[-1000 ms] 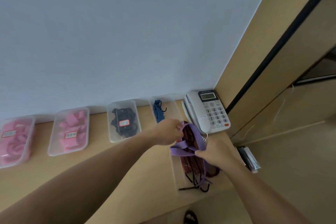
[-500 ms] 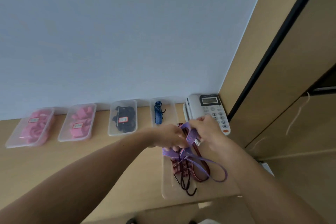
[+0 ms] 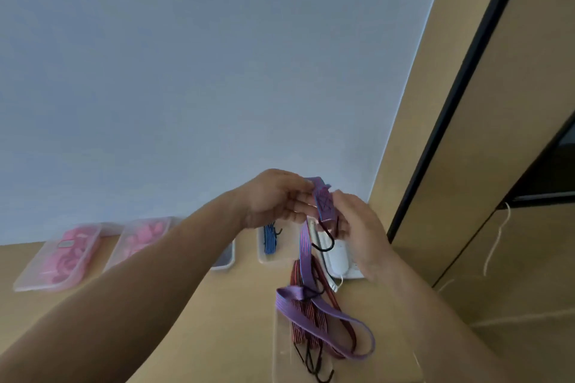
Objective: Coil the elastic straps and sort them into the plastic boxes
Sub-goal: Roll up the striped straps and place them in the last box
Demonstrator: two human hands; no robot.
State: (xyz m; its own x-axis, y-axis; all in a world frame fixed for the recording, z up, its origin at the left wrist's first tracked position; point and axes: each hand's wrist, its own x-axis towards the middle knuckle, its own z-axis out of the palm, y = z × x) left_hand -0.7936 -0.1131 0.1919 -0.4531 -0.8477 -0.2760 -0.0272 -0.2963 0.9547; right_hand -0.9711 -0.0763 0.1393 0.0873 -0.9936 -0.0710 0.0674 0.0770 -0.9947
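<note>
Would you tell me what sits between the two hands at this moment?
The folded end of the purple strap, held by the left hand and right hand, as the head view shows.

The purple strap (image 3: 305, 258) hangs down from up high. Its long loop lies on red straps (image 3: 298, 331) in a clear box (image 3: 279, 351). A blue strap (image 3: 269, 241) lies in a box (image 3: 261, 255) by the wall.

A white telephone (image 3: 337, 260) sits at the far right end of a light wooden counter (image 3: 217, 326), against a pale grey-blue wall (image 3: 186, 71). Beside it rises a tan wood panel (image 3: 426, 121) edged by a black strip (image 3: 459, 87); a white cord (image 3: 497, 236) hangs further right.
</note>
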